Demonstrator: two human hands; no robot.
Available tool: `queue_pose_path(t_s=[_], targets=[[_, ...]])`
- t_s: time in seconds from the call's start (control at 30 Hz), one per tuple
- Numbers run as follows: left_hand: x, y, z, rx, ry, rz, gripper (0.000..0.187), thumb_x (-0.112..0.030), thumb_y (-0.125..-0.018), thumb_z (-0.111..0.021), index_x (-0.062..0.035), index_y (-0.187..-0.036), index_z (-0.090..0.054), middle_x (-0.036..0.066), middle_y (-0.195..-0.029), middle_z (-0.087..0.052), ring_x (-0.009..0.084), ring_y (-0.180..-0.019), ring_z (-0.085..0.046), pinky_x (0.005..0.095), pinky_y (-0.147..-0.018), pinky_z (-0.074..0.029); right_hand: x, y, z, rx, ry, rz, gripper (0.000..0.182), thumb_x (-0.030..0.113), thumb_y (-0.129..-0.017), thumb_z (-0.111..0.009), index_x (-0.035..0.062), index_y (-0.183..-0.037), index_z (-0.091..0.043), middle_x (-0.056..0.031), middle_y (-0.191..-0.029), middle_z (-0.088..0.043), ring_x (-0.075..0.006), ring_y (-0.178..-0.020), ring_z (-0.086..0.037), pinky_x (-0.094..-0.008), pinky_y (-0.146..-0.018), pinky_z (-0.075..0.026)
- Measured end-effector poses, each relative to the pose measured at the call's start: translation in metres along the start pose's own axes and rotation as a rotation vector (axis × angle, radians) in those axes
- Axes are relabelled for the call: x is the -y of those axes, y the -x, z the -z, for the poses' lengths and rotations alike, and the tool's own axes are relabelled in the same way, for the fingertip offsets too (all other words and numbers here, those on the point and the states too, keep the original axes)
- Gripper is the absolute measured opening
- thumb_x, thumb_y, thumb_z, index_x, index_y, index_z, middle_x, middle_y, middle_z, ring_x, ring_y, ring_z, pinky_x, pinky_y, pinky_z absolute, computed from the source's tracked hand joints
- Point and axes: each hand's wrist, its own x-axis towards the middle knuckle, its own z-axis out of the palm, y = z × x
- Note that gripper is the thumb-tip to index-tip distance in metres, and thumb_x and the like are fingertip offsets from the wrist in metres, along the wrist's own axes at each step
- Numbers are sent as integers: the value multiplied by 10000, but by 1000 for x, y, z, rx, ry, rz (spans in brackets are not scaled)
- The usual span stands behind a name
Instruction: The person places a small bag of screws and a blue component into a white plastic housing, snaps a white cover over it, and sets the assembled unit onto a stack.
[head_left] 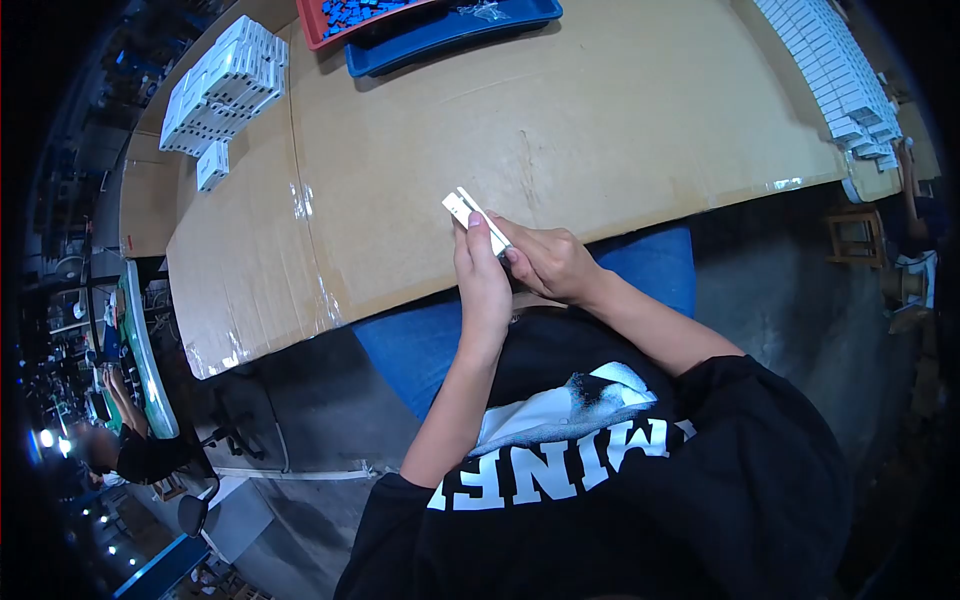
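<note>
Both of my hands are closed around one white rectangular plastic piece, held just over the table's near edge. My left hand grips it from the left, thumb lying along its upper face. From the right, my right hand holds the lower end, its thumb pressed near the piece's bottom corner. A dark slot runs along one side of the piece. The palms and most of the fingers hide its lower part, and its exact kind cannot be made out.
A cardboard-covered table spreads before me. Stacked white pieces stand at the far left, with a single white piece beside them. A red tray of small blue parts and a blue tray sit at the back. White blocks line the right.
</note>
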Motion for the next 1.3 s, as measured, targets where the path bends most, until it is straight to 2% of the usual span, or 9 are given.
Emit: queue_pose_path(t_s=[0.47, 0.63, 0.67, 0.8, 0.97, 1.07, 1.17, 1.23, 1.3], targets=[[13, -7, 16, 22, 44, 44, 464, -483, -1107, -430, -57, -1165, -604, -2, -979, -597, 91, -886, -562, 272, -782, -455, 4, 1, -5, 8, 20, -51, 398, 121, -1010, -600, -132, -1317, -589, -257, -1053, -740, -346, -706, -735, -413, -626, -609], [10, -15, 23, 75, 98, 72, 505, -510, -1099, -435, -61, -1302, -545, 42, -1108, -613, 122, -1008, -611, 288, -865, -504, 14, -10, 0, 20, -187, -191, 425, 198, -1064, -558, -81, -1383, -585, -295, -1258, -678, -398, -1004, -729, -450, -878, -599], [4, -15, 26, 90, 125, 98, 575, -469, -1074, -500, -48, -1464, -461, 95, -1256, -595, 153, -1118, -605, 313, -946, -507, 13, -13, 4, 33, -285, -236, 446, 257, -1104, -510, -55, -1415, -578, -260, -1358, -652, -363, -1161, -696, -443, -1021, -540], [-20, -10, 28, 207, -70, -209, 905, -126, -898, -651, -72, -1668, -179, 186, -1488, -485, 252, -1350, -518, 380, -1153, -406, 9, -26, 15, -25, -863, -736, 511, 382, -1126, -486, -27, -1412, -593, -131, -1306, -693, -214, -1178, -667, -359, -1004, -530], [-19, -12, 29, 375, -216, -432, 1080, -7, -751, -694, -54, -1665, -120, 228, -1611, -327, 346, -1542, -308, 455, -1278, -235, 21, -40, 35, 85, -1008, -965, 497, 408, -1078, -589, -2, -1358, -624, -84, -1202, -710, -165, -1124, -669, -322, -937, -542], [-19, -11, 27, 385, -339, -495, 1077, -136, -798, -740, -49, -1670, -115, 222, -1626, -318, 347, -1533, -324, 455, -1282, -218, 24, -41, 37, 104, -1041, -956, 462, 306, -1049, -662, -9, -1380, -596, -91, -1254, -693, -186, -1173, -658, -338, -996, -535], [-14, -7, 20, 327, -18, -409, 961, -389, -969, -669, -51, -1677, -114, 214, -1641, -304, 329, -1519, -341, 440, -1268, -241, 22, -31, 21, -75, -1010, -717, 502, 187, -1006, -716, -18, -1432, -546, -133, -1430, -608, -228, -1330, -581, -378, -1121, -473], [-20, -4, 16, 305, 154, -170, 883, -609, -1075, -426, -50, -1680, -108, 212, -1647, -297, 323, -1513, -338, 438, -1246, -273, 33, -30, 15, -70, -897, -529, 577, 131, -977, -734, -13, -1483, -497, -172, -1598, -452, -270, -1479, -441, -413, -1219, -371], [-24, -1, 10, 266, -7, -230, 842, -624, -1101, -307, -44, -1678, -110, 212, -1636, -311, 322, -1516, -323, 444, -1229, -288, 41, -27, 13, -53, -619, -446, 580, 149, -1002, -690, -14, -1520, -488, -215, -1654, -356, -332, -1543, -349, -424, -1231, -331]])
